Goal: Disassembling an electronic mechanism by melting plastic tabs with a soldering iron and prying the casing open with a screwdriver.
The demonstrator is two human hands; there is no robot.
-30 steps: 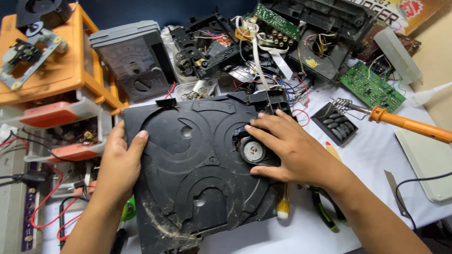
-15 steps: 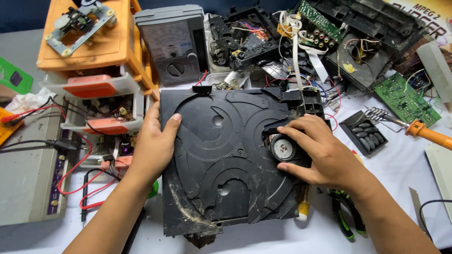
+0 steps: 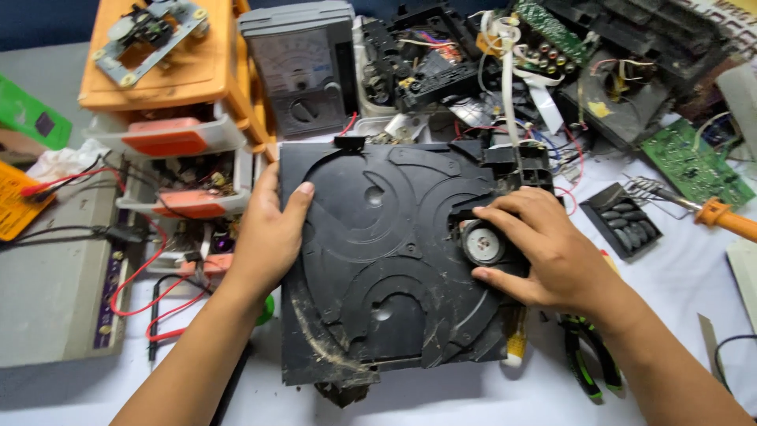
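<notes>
A large black plastic disc-drive tray (image 3: 378,260), dusty at its near edge, lies flat on the white worktop. My left hand (image 3: 268,229) grips its left edge, thumb on top. My right hand (image 3: 544,252) rests on the tray's right side, fingers curled around a round silver spindle motor (image 3: 482,243) set in an opening there.
An orange drawer unit (image 3: 165,71) and a grey analog meter (image 3: 303,71) stand behind the tray. Opened black electronics and wires (image 3: 505,55) fill the back. To the right lie a green circuit board (image 3: 694,162), an orange-handled soldering iron (image 3: 721,217) and green-handled pliers (image 3: 587,363). A grey box (image 3: 47,276) sits left.
The view has shifted so the tray sits more to the right and centre. Both hands keep their hold on the tray; the right fingers stay around the spindle motor.
</notes>
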